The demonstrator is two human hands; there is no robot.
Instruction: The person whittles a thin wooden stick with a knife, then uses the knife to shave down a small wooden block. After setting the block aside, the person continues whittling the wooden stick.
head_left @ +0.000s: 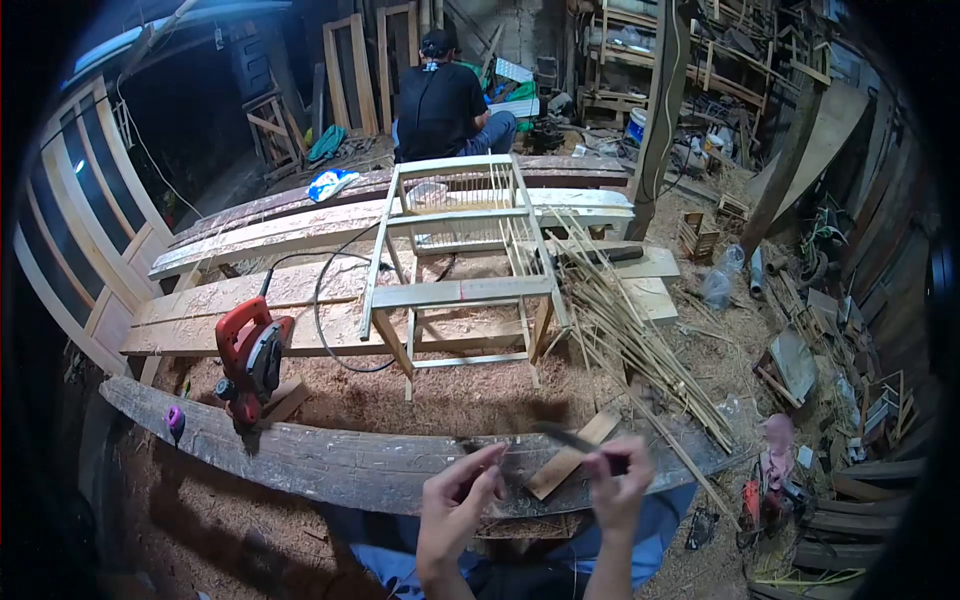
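Observation:
My right hand grips a knife, its dark blade pointing left above the plank bench. To its left, my left hand is closed in a pinch; what sits between its fingertips, if anything, is too small to make out. Under the knife a short flat piece of wood lies slantwise on the worn plank bench. Beyond stands a wooden frame with thin sticks set across its far part. A loose bundle of bamboo sticks leans along its right side.
A red power planer stands at the bench's left part, with a purple roll near it. Long planks covered in shavings lie behind. A person in black sits at the back. A wooden post rises at the right.

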